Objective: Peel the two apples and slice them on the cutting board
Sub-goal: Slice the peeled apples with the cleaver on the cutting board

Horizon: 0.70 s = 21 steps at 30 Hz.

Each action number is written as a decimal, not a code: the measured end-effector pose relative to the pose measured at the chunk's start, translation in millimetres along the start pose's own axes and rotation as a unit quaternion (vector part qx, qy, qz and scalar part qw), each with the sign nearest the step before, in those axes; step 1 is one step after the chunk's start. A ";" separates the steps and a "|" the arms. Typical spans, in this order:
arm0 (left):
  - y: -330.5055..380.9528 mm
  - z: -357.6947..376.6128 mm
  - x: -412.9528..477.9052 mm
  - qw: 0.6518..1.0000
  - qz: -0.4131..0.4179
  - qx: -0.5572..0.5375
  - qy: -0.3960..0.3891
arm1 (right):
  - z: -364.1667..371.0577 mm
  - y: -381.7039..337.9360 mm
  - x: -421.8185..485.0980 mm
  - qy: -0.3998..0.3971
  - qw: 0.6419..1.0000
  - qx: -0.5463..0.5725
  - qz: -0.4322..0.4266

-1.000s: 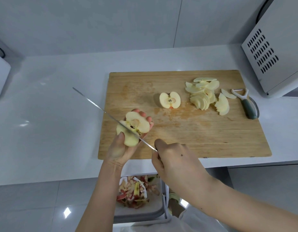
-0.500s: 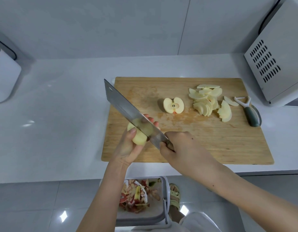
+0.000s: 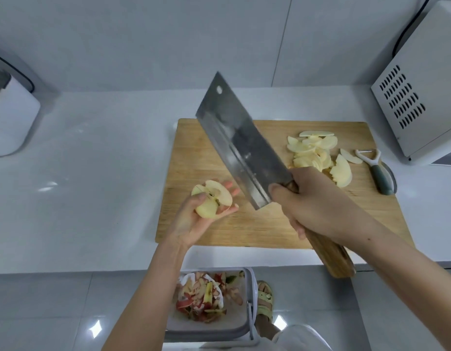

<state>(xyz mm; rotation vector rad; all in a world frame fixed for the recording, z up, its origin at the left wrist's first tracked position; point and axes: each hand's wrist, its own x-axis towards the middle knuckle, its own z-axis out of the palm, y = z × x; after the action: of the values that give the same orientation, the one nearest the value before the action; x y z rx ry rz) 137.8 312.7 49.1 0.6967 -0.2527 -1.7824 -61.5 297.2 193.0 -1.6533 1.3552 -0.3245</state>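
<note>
Gripping apple half in left hand | right hand clamped on cleaver, blade raised | step: likely coring | next: half flat on cutting board, slice.

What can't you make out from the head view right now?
Head view, middle of the cutting board: covered by the cleaver blade.
Underside of the apple half: hidden by the left hand.
Some apple slices: behind the right hand.
Vented appliance: cut off by the right edge.

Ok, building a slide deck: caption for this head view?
Left hand holds a peeled apple half while the right hand holds a cleaver above the cutting board.
</note>
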 end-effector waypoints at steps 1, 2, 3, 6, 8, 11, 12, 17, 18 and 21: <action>0.2 5.2 -4.0 0.999 -0.004 -0.037 -0.008 | -0.2 2.4 0.3 0.005 1.000 0.023 0.004; 0.2 12.0 -7.4 0.997 0.001 -0.074 -0.004 | 0.5 5.1 0.3 0.006 0.998 0.055 0.015; -0.3 19.2 -9.4 0.994 0.009 -0.105 0.018 | 1.8 7.8 -0.2 0.005 0.995 0.091 0.031; -1.8 34.9 -8.1 0.987 0.027 -0.122 0.105 | 7.3 14.8 -2.2 -0.006 0.983 0.169 0.076; -4.5 40.0 -4.0 0.988 0.020 -0.090 0.124 | 12.1 19.1 -2.7 -0.014 0.973 0.205 0.107; -9.6 43.8 1.4 0.989 0.018 -0.029 0.146 | 19.9 25.3 -2.9 -0.021 0.950 0.272 0.153; -11.6 43.8 2.9 0.988 0.022 -0.016 0.150 | 22.1 27.5 -2.6 -0.020 0.943 0.289 0.163; -18.7 39.9 1.5 0.989 0.039 0.005 0.143 | 24.2 36.1 -0.9 -0.021 0.922 0.334 0.194; -18.9 39.3 0.8 0.989 0.044 0.015 0.140 | 24.0 37.0 -0.9 -0.024 0.919 0.339 0.201; -18.0 36.5 2.6 0.988 0.063 0.048 0.133 | 25.0 39.1 -2.7 -0.036 0.908 0.358 0.215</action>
<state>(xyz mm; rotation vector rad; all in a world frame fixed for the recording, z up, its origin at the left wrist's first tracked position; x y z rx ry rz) 102.0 309.9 68.4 0.9582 -0.1983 -1.5444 -69.3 313.9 150.3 -0.7290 1.2902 -0.4272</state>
